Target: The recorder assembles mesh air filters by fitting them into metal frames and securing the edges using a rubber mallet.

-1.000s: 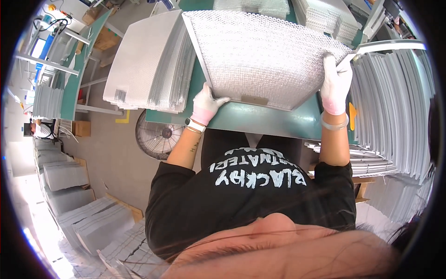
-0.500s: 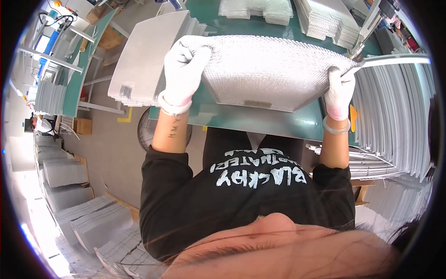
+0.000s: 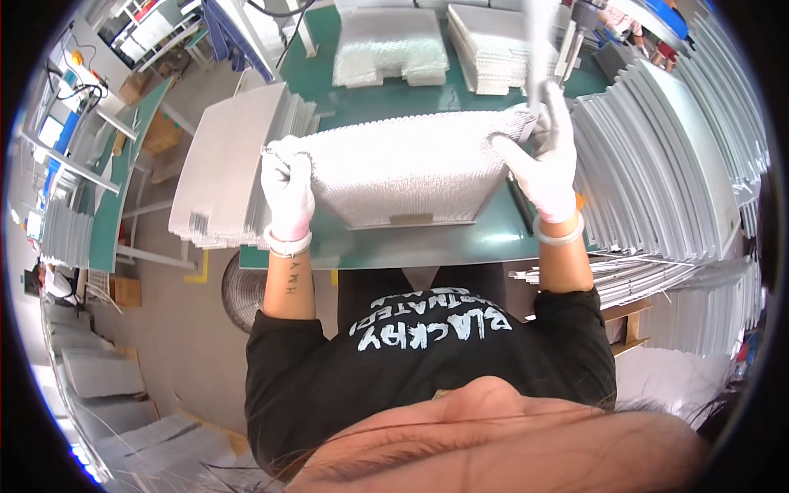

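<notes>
A silvery sheet (image 3: 403,168) with a fine mesh-like texture leans up above the green worktable (image 3: 386,251), its lower edge near the tabletop. My left hand (image 3: 288,185), in a white glove, is closed on its upper left corner. At the upper right corner, my gloved right hand (image 3: 546,168) grips the sheet with the thumb in front, while other fingers point upward. A pale narrow strip (image 3: 540,49), smeared by motion, rises upright from beside that right hand. Its lower end is partly hidden by the fingers.
Stacked silvery sheets (image 3: 226,156) stand left of my left hand. Two more piles, a textured one (image 3: 390,49) and a white one (image 3: 489,45), lie at the far side. Many pale frames (image 3: 657,164) stand in a row on the right. A round fan (image 3: 242,292) is on the floor.
The pale strip, stretched out to the right before, now stands upright. My right hand has shifted inward on the sheet's corner, and its fingers have lifted. The whole view has shifted.
</notes>
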Demonstrator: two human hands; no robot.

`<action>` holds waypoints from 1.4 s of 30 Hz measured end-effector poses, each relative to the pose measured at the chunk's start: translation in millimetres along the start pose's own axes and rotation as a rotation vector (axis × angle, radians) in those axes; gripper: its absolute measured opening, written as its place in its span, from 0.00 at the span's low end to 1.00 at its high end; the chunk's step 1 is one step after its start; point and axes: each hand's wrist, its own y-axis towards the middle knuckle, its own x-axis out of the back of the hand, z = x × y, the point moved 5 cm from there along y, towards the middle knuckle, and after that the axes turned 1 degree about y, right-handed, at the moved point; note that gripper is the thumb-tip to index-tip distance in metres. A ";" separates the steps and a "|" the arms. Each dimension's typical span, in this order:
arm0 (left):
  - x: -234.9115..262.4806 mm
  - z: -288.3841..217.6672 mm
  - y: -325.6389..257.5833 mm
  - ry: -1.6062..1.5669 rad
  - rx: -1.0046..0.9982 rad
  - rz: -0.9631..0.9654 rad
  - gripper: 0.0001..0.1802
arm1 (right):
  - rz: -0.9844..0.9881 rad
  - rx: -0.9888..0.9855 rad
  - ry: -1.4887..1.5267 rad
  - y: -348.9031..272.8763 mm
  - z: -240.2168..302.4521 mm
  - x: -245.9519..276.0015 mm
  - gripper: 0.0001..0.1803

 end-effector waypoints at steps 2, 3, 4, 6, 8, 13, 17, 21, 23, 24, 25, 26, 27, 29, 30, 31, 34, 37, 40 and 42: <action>3.1 2.0 -1.4 -0.031 0.018 -0.015 0.13 | 0.342 0.093 -0.224 12.4 13.2 -1.5 0.34; 6.3 4.2 -4.4 -0.040 0.009 -0.012 0.13 | 0.338 0.103 -0.231 18.6 21.2 0.3 0.34; 11.0 8.6 -8.7 -0.054 0.018 -0.025 0.11 | 0.451 0.058 -0.290 24.0 28.6 -3.1 0.25; 8.3 -1.5 -13.1 -0.075 0.021 -0.034 0.09 | 0.645 -0.042 -0.390 36.2 50.4 -8.3 0.14; -7.1 -21.5 -11.6 0.012 0.172 0.100 0.09 | 0.769 -0.001 -0.524 47.7 60.2 -13.8 0.15; -39.5 -60.8 2.5 0.217 0.005 0.530 0.08 | 1.010 0.431 -0.603 50.6 83.2 -46.5 0.15; -29.4 -45.5 -5.0 0.101 -0.076 0.338 0.13 | 1.191 0.332 -0.654 57.1 83.4 -73.6 0.27; -28.2 -36.8 -12.0 0.037 -0.205 0.036 0.33 | 1.064 0.413 -0.588 51.0 67.8 -89.0 0.33; -28.7 -41.4 -13.8 -0.019 -0.256 -0.133 0.36 | 1.090 0.622 -0.634 47.8 75.5 -88.4 0.33; -25.1 -34.7 -13.2 0.032 -0.284 -0.142 0.40 | 1.092 0.649 -0.640 48.8 75.4 -88.7 0.34; -27.3 -34.3 -13.2 0.021 -0.303 -0.188 0.39 | 1.101 0.665 -0.625 49.6 73.7 -88.6 0.34; -28.3 -34.8 -11.5 0.078 -0.303 -0.209 0.38 | 1.091 0.618 -0.585 52.1 69.6 -88.1 0.33; -29.2 -36.3 -9.8 0.134 -0.302 -0.231 0.37 | 1.082 0.570 -0.544 54.4 67.2 -89.2 0.33; -32.3 -33.0 -6.3 0.059 -0.244 -0.253 0.34 | 1.083 0.547 -0.518 54.2 72.6 -91.0 0.32; -31.7 -33.2 -6.7 0.107 -0.288 -0.279 0.33 | 1.080 0.476 -0.546 55.9 72.3 -91.8 0.32; -31.8 -34.2 -6.6 0.156 -0.331 -0.305 0.32 | 1.078 0.404 -0.576 58.5 69.1 -92.4 0.31; -37.3 -27.8 -2.8 0.234 -0.351 -0.316 0.32 | 1.065 0.402 -0.585 60.6 62.7 -92.0 0.32; -35.2 -26.8 -1.7 0.313 -0.320 -0.286 0.29 | 1.056 0.382 -0.649 62.4 65.6 -93.0 0.33; -33.4 -24.5 1.9 0.387 -0.434 -0.286 0.25 | 1.060 0.393 -0.667 63.7 64.0 -96.3 0.33; -35.2 -23.4 0.2 0.326 -0.464 -0.272 0.23 | 1.057 0.391 -0.676 64.4 63.7 -97.1 0.34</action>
